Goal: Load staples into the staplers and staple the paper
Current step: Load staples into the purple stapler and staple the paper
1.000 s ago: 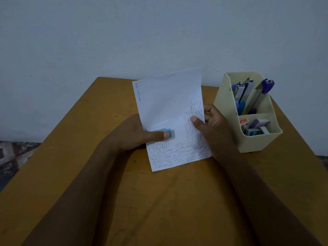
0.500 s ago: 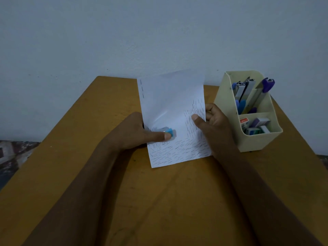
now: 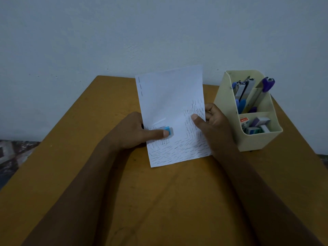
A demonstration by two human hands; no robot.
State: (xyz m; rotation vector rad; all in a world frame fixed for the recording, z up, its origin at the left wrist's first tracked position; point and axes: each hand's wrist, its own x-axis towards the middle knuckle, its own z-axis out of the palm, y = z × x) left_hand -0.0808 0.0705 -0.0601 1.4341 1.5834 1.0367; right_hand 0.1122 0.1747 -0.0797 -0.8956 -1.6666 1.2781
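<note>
A white sheet of paper (image 3: 170, 103), covered with many staples along its lower and right parts, stands tilted up from the wooden table (image 3: 159, 201). My left hand (image 3: 134, 134) grips a small blue stapler (image 3: 167, 130) clamped over the paper's left edge, thumb lying on top of it. Most of the stapler is hidden by the thumb and the sheet. My right hand (image 3: 213, 125) pinches the paper's right edge, thumb on the front.
A cream desk organiser (image 3: 262, 141) stands at the right, close to my right hand. It holds several staplers (image 3: 248, 91) upright at the back and small staple boxes (image 3: 257, 125) in its front pocket. A pale wall rises behind the table.
The paper has shifted slightly rightward and more upright between the hands. The blue stapler sits a little further left on the sheet. Both hands keep their hold.
</note>
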